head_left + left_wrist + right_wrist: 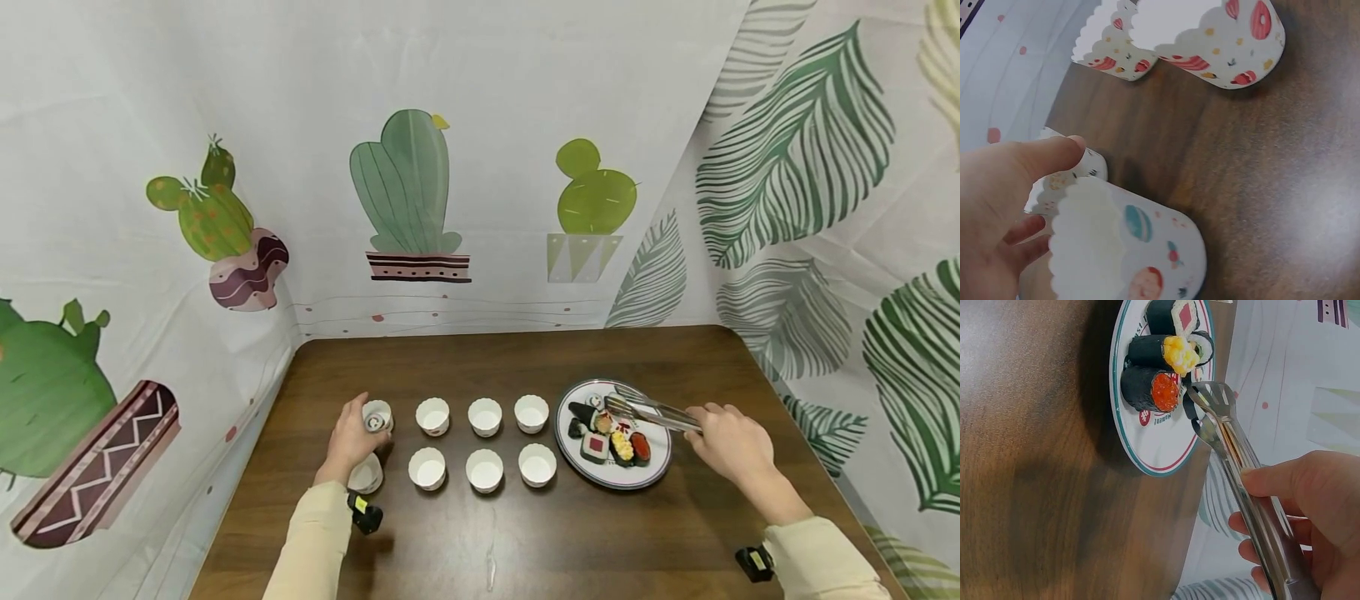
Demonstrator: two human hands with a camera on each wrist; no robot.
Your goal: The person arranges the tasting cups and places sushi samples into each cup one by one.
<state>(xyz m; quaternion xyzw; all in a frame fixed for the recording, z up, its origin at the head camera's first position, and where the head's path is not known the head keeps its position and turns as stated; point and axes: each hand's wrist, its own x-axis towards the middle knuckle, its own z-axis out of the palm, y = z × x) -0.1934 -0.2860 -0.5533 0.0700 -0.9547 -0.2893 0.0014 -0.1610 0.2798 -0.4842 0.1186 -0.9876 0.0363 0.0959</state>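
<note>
My left hand [349,440] is around a white paper baking cup [379,409] at the back left, thumb on one side and fingers on the other. Inside that cup lies a small round sushi roll [374,422]. Just in front of it stands another paper cup [366,475], whose printed side [1172,250] shows large in the left wrist view. My right hand [733,442] grips metal tongs [1257,512]. The tong tips are over the back of a round plate [652,475] bearing several sushi pieces, among them one topped with orange roe [1165,392] and one with yellow topping [1180,355].
More white paper cups stand in two rows across the middle, including one at the back [432,417] and one at the front [484,472]. The brown wooden table [480,362] meets a cloth backdrop [510,192] printed with cacti and leaves.
</note>
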